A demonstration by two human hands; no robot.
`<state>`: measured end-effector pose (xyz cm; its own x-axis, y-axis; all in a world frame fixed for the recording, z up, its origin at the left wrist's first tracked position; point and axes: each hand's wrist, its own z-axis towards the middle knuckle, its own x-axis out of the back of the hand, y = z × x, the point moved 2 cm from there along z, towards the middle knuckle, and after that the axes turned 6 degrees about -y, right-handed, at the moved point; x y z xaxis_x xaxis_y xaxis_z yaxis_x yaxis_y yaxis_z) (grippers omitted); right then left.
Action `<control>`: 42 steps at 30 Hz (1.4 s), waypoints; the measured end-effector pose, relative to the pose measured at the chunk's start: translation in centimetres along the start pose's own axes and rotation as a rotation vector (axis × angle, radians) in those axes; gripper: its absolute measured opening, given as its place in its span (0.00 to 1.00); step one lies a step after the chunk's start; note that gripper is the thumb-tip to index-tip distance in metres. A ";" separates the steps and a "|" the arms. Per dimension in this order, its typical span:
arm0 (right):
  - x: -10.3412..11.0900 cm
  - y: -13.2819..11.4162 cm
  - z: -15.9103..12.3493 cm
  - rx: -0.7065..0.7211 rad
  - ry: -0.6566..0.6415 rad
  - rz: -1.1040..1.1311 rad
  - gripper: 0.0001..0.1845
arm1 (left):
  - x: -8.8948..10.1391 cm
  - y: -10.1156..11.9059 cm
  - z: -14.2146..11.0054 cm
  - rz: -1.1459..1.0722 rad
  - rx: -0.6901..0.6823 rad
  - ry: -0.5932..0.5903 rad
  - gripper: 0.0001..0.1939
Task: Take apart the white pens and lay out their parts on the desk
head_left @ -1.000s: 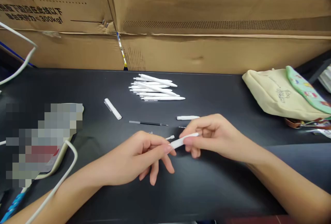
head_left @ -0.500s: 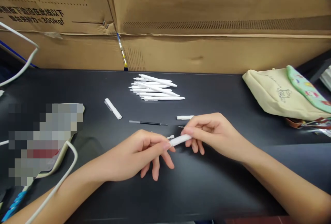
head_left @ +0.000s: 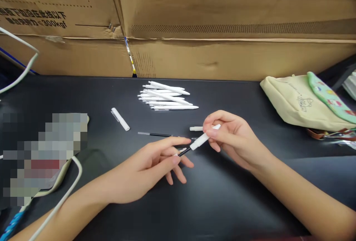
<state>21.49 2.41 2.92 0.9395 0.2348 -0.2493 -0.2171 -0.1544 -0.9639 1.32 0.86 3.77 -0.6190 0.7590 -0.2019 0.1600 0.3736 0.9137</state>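
My right hand [head_left: 230,137] pinches a white pen barrel [head_left: 200,140] between thumb and fingers, tilted up to the right. A black pen refill [head_left: 184,151] sticks out of the barrel's lower left end. My left hand [head_left: 158,163] pinches the refill's other end between thumb and index finger, other fingers spread. Beyond my left hand, another refill [head_left: 155,134] lies flat on the table. A white pen half with a clip [head_left: 120,119] is farther left. Partly behind my right fingers lies another white pen piece [head_left: 195,128]. Small parts beneath the hands are mostly hidden.
Several assembled white pens [head_left: 167,96] lie in a pile at the back of the black table [head_left: 228,204]. A cream pouch [head_left: 289,101] stands at right. At left is a blurred-out phone-like object [head_left: 52,155] with a white cable [head_left: 65,196]. Cardboard [head_left: 236,59] walls the back.
My right hand has moved up and right with the white barrel, away from my left hand. The black refill now shows between the barrel and my left fingertips.
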 end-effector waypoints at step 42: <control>0.3 -1.2 -1.4 0.254 -0.224 -0.684 0.05 | 0.3 0.0 0.4 0.608 -0.277 0.291 0.13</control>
<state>22.40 1.29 4.10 0.8163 0.3921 0.4241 0.3140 0.3151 -0.8956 1.43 1.27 3.56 -0.6684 0.6020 0.4369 0.3640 -0.2475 0.8979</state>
